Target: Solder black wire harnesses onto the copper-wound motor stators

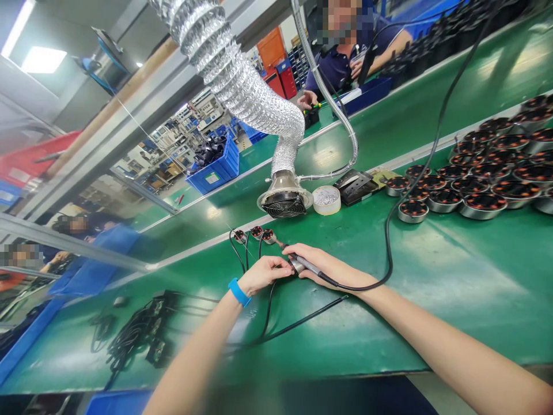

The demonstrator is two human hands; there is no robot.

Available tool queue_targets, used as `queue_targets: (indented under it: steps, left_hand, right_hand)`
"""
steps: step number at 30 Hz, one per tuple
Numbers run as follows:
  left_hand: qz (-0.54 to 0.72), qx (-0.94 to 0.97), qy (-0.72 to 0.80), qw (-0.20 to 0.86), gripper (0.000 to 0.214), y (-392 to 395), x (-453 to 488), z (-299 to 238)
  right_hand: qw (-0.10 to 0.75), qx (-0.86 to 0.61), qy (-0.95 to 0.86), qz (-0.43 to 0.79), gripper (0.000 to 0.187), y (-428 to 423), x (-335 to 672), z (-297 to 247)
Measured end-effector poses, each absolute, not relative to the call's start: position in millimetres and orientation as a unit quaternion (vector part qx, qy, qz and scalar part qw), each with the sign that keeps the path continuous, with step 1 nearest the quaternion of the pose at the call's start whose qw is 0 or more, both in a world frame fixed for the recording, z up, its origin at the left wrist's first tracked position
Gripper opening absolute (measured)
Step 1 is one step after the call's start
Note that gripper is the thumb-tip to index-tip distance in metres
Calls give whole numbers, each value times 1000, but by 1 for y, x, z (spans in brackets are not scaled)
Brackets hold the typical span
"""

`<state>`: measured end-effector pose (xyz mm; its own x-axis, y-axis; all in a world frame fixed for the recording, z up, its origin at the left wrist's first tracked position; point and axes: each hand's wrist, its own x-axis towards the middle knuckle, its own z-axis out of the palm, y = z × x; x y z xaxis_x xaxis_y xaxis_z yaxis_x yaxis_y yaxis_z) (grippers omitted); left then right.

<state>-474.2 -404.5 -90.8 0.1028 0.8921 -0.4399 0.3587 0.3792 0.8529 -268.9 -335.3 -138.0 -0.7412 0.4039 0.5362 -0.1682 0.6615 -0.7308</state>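
Right hand (328,266) gripping a soldering iron (307,264) above the green desk (432,311)

Left hand (262,275), wearing a blue wristband (239,291), is curling closed just beside the iron, its hold hidden. Three small wired motors (254,233) are lying just beyond the iron, a fume extractor hood (284,203) is standing farther beyond it, and steel-cupped stators (479,190) are sitting well to its right.
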Motion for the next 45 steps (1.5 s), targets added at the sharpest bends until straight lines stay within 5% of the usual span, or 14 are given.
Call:
queue_targets:
  steps: [25, 32, 37, 45]
  left_hand:
    - [220, 552, 645, 480, 42, -407, -482, -80]
    - [161, 665, 620, 384, 22, -406, -485, -78]
    - [133, 718, 591, 344, 28, -410, -484, -76]
    - [197, 656, 630, 366, 20, -408, -489, -85]
  right_hand:
    - [354, -72, -839, 407, 53, -337, -263, -131]
    - [349, -81, -839, 409, 55, -336, -266, -138]
    - [353, -74, -837, 410, 55, -337, -265, -137]
    - [350, -82, -840, 407, 56, -338, -266, -136]
